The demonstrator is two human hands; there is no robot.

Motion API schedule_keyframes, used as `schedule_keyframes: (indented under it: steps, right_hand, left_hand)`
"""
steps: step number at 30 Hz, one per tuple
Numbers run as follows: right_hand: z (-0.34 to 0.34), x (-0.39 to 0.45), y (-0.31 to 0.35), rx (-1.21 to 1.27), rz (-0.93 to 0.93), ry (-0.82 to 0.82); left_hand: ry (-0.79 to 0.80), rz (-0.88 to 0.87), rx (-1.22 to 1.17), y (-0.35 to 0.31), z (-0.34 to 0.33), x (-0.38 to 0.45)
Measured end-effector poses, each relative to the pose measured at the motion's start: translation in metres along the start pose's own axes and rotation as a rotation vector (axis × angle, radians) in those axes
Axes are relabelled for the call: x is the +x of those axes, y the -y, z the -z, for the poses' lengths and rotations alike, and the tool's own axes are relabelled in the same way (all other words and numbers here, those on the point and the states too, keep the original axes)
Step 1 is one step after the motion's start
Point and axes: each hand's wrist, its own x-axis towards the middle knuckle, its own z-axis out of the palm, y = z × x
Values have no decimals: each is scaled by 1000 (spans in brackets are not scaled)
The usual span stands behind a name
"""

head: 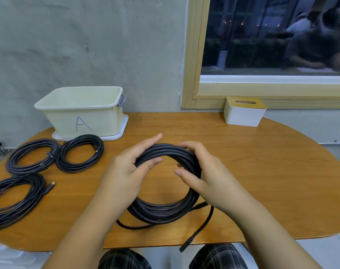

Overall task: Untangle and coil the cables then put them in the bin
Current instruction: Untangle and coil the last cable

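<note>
head view: only cam.
L hand [124, 171]: curled on the top-left arc of the black cable coil [165, 208], thumb inside the loop, fingers over the outside.
R hand [202, 171]: curled on the top-right arc, fingers wrapped over the strands.
coil in hand: top lifted, bottom resting on the table [243, 171] near the front edge, centre.
loose tail [200, 228]: trails off the coil's lower right, plug end hanging past the front edge. Not tucked yet.
done coils: 3 lying flat at the table's left end, first coil [32, 156], second coil [79, 153], third coil [13, 200] by the left edge.
bin [81, 111]: marked "A", back-left by the wall, sitting on a white tray [124, 125]. Can't see any cable in it.
other: white box [244, 111] at the back edge under the window.
progress: looks like 4th coil nearly wound; left = wind in the tail, then move all 4 to the bin.
</note>
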Motion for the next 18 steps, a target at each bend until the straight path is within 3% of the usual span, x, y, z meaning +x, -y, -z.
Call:
schedule_keyframes:
  steps: [9, 18]
  right_hand:
    - [-15, -4, -6, 219, -4, -158]
    - [-15, 1, -8, 151, -27, -124]
  left_hand:
    - [-248, 93, -207, -10, 0, 1]
    - [-174, 130, -253, 4, -1, -2]
